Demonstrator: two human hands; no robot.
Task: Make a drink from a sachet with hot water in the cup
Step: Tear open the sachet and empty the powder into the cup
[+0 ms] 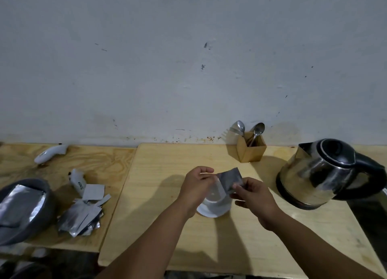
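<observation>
A silver foil sachet (pixel 230 179) is held above a white cup (pixel 214 205) that stands in the middle of the light wooden board (pixel 159 174). My right hand (pixel 253 197) pinches the sachet's lower right side. My left hand (pixel 195 187) grips its left edge, partly covering the cup. A steel electric kettle (pixel 320 176) with a black lid and handle sits on its base at the right, spout facing the cup.
A wooden holder (pixel 251 147) with spoons and a fork stands by the wall. At the left lie a pile of foil sachets (pixel 80 215), a grey bowl (pixel 41 215) of sachets, and two white handheld devices (pixel 50 153). The board's front edge is near.
</observation>
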